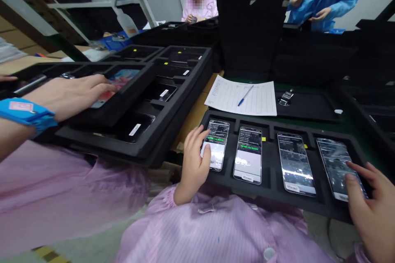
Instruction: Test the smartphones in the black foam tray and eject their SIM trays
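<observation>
Several lit smartphones lie face up in the slots of a black foam tray (268, 152) in front of me. My left hand (196, 158) rests at the tray's left end, fingers apart, on or just over the edge of the leftmost smartphone (217, 146). Beside that is a second smartphone (247, 156), also with green text on its screen. A third smartphone (296, 164) shows a grey screen. Over the rightmost smartphone (336, 168), my right hand (370, 197) is open, its thumb and index finger at the screen; whether they touch it I cannot tell.
At left, a co-worker's hand (83, 90) with a blue wristband reaches over stacked black trays (182, 119) of phones. A paper form (228, 94) with a pen (245, 95) lies behind my tray, near a small clear object (286, 97). Two people work farther back.
</observation>
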The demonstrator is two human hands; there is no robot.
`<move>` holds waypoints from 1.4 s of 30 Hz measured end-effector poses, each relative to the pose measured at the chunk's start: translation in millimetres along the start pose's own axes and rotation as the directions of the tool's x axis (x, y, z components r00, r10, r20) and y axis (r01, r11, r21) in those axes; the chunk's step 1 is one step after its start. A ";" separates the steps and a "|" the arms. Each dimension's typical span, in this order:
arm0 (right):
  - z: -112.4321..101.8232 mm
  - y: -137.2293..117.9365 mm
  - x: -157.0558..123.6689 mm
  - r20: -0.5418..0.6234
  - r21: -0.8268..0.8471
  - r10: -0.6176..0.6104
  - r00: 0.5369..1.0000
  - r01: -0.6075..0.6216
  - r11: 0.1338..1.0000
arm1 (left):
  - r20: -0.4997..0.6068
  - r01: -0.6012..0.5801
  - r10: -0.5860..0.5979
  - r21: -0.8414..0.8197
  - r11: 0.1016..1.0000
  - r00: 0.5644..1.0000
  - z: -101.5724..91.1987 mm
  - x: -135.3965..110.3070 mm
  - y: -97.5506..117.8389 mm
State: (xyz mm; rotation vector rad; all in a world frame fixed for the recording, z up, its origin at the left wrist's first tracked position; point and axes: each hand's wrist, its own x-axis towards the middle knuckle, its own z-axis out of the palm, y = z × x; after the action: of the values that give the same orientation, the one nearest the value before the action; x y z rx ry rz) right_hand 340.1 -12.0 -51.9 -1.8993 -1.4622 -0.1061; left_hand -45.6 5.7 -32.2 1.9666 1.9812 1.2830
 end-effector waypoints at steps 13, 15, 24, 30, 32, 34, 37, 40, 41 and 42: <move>-1.3 -25.6 -2.0 0.083 0.011 -0.046 0.995 0.045 0.999 | 0.158 -0.044 -0.012 0.350 0.936 0.987 -7.5 -2.1 1.6; 2.0 -33.6 -5.4 0.089 0.044 -0.082 0.993 0.079 0.996 | 0.172 -0.064 -0.008 0.408 0.911 0.985 -6.8 -1.8 3.8; 15.6 -54.7 -17.3 0.146 0.206 -0.282 0.948 0.249 0.946 | 0.198 0.135 -0.211 0.338 0.931 0.957 10.7 15.1 13.9; 14.1 -50.9 -21.5 0.116 0.201 -0.271 0.956 0.245 0.948 | 0.236 0.214 -0.253 0.175 0.961 0.938 14.6 22.0 14.5; 14.2 -50.3 -22.0 0.103 0.207 -0.275 0.956 0.250 0.946 | 0.235 0.229 -0.259 0.148 0.962 0.937 16.1 22.2 14.9; 15.1 -49.9 -21.9 0.087 0.213 -0.280 0.956 0.257 0.943 | 0.239 0.313 -0.303 -0.001 0.950 0.922 15.3 24.0 13.4; 16.5 -49.6 -20.5 0.073 0.219 -0.297 0.952 0.276 0.936 | 0.293 0.511 -0.428 -0.334 0.792 0.855 10.9 31.8 7.8; 14.1 -51.8 -19.4 0.064 0.239 -0.301 0.952 0.278 0.930 | 0.536 0.638 -0.375 -0.481 0.601 0.757 6.2 44.5 2.0; 12.0 -54.0 -19.7 0.069 0.256 -0.292 0.954 0.266 0.929 | 0.612 0.655 -0.311 -0.482 0.582 0.727 4.6 48.7 0.8; 9.3 -57.4 -20.7 0.084 0.284 -0.279 0.957 0.246 0.927 | 0.663 0.660 -0.253 -0.482 0.577 0.705 2.8 52.4 0.3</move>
State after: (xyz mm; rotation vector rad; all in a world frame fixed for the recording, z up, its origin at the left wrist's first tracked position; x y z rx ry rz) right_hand 279.7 -18.0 -40.5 -1.5058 -1.7154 0.0852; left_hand -53.1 51.7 -8.1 1.1039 1.3043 0.9644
